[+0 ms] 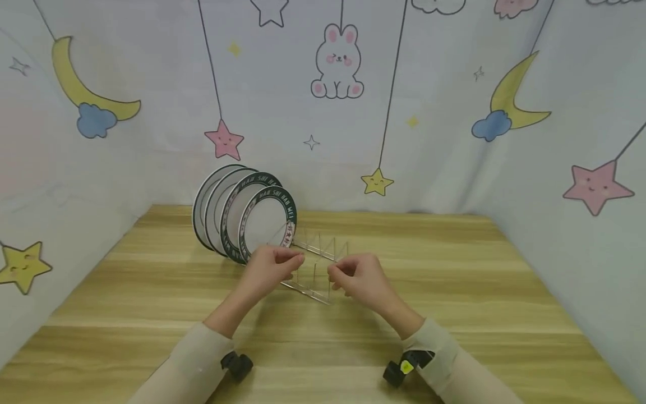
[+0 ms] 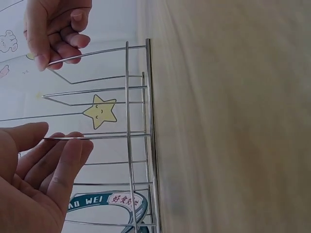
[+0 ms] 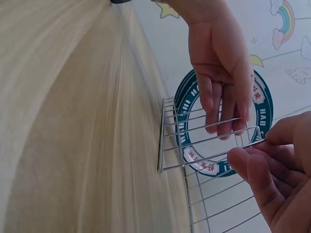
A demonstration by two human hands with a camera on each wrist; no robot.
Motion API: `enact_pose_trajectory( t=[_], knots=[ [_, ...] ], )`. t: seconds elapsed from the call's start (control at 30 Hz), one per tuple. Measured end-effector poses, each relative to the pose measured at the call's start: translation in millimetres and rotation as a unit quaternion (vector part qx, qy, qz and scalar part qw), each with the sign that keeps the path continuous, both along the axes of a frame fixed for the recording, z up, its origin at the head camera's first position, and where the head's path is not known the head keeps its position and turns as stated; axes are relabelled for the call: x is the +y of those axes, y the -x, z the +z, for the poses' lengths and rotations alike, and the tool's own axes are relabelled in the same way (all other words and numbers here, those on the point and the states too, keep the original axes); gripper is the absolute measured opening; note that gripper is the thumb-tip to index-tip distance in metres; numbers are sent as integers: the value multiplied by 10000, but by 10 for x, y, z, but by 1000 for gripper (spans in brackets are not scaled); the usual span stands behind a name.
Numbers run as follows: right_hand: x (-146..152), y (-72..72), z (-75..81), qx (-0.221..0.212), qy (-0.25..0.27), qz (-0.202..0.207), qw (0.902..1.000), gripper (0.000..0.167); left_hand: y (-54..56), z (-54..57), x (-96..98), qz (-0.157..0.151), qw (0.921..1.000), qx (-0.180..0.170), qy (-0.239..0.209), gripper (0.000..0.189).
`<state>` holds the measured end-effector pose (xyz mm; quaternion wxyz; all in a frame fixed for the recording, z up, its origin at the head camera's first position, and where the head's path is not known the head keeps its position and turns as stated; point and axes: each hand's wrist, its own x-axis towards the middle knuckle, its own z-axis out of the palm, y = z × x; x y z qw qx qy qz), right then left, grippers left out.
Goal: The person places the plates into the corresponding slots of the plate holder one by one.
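Observation:
A silver wire plate rack (image 1: pixel 305 291) stands on the table, its right part bare of plates. Several round plates (image 1: pixel 291 206) with dark green lettered rims stand upright in a row at its left end. With thumb and fingers, my left hand (image 1: pixel 268 270) pinches the top of one upright wire near the middle of the rack. My right hand (image 1: pixel 362 280) pinches the top corner of a wire loop (image 2: pixel 92 52) at the right end. In the right wrist view, a plate's green rim (image 3: pixel 266 104) shows behind the left hand and the wires.
The wood-grain table (image 1: pixel 454 314) spreads around the rack. Behind and at both sides hangs a white cloth (image 1: pixel 444 168) printed with stars, moons and a rabbit. Black wrist cameras (image 1: pixel 237 367) sit at both cuffs.

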<state>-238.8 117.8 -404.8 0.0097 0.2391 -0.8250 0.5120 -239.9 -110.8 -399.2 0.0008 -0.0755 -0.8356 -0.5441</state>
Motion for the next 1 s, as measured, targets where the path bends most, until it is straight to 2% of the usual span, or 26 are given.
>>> enact_pose_trajectory(
  t=[0.23, 0.5, 0.63, 0.73, 0.87, 1.0],
  knots=[
    [-38, -15, 50, 65, -23, 223, 9997, 18, 32, 56, 12, 168, 9998, 53, 106, 19],
    [11, 23, 34, -161, -213, 399, 9988, 19, 18, 38, 18, 198, 9996, -149, 122, 18],
    [83, 65, 84, -218, -420, 531, 9975, 22, 11, 35, 8, 177, 9996, -167, 126, 18],
    [186, 119, 147, -196, -442, 339, 9983, 21, 14, 30, -2, 128, 9997, -192, 105, 19],
    [337, 211, 217, -132, -244, -242, 9993, 20, 21, 27, -13, 79, 9997, -198, 96, 18],
    [448, 301, 215, -302, -42, -691, 9971, 25, 19, 36, -15, 25, 9998, -206, 74, 17]
  ],
)
